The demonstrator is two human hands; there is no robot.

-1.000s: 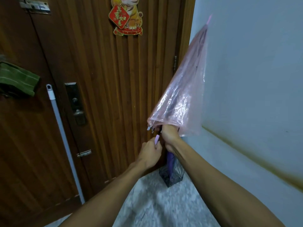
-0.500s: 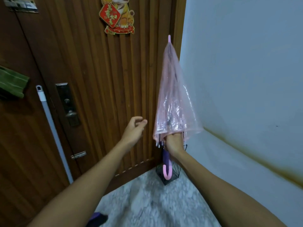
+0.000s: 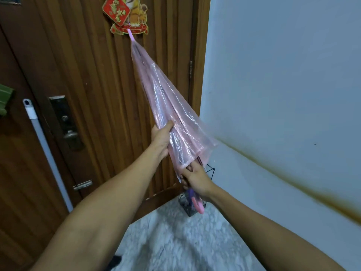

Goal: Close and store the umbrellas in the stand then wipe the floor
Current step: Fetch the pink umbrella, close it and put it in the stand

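Done: umbrella [image 3: 172, 106] folded; my left hand [image 3: 161, 140] clasps canopy, right hand [image 3: 196, 178] grips shaft.
Left: stand [image 3: 190, 204], floor [image 3: 175, 241] wiping.

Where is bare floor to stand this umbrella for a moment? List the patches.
Bare marble floor lies between the forearms, in front of the wire stand. The corner between door and wall is crowded by the stand. The mop pole leans against the door at left.
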